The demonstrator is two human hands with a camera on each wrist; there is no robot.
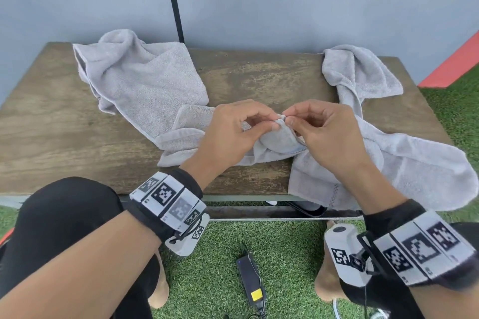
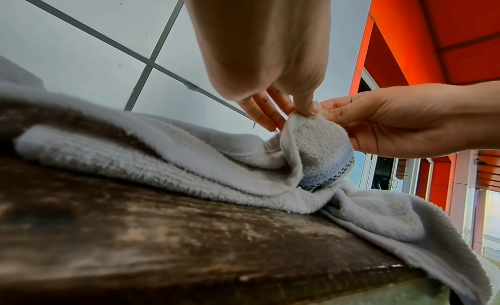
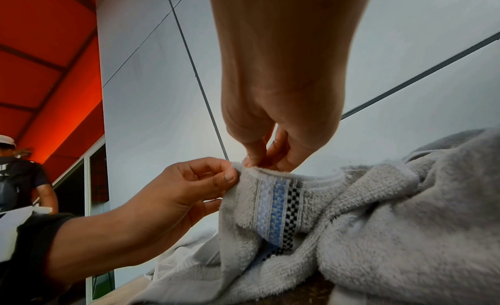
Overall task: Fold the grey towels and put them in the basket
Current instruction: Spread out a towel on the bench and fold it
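Note:
Several crumpled grey towels lie on the wooden table (image 1: 64, 137). One grey towel (image 1: 140, 77) is heaped at the back left, and another (image 1: 363, 72) runs from the back right toward the front edge, where towel cloth (image 1: 414, 176) hangs over. At the table's middle, both hands pinch one raised corner of a grey towel (image 3: 243, 213) with a blue and black checked stripe (image 3: 278, 205). My left hand (image 1: 276, 123) (image 2: 300, 113) (image 3: 230, 170) holds the corner tip; my right hand (image 1: 287, 119) (image 2: 328, 111) (image 3: 259, 162) pinches the hem just beside it. No basket is in view.
A grey panelled wall stands right behind the table. A black power adapter (image 1: 250, 280) with its cable lies on the green artificial grass below the front edge, between my knees. A person (image 3: 21, 181) stands in the far background of the right wrist view.

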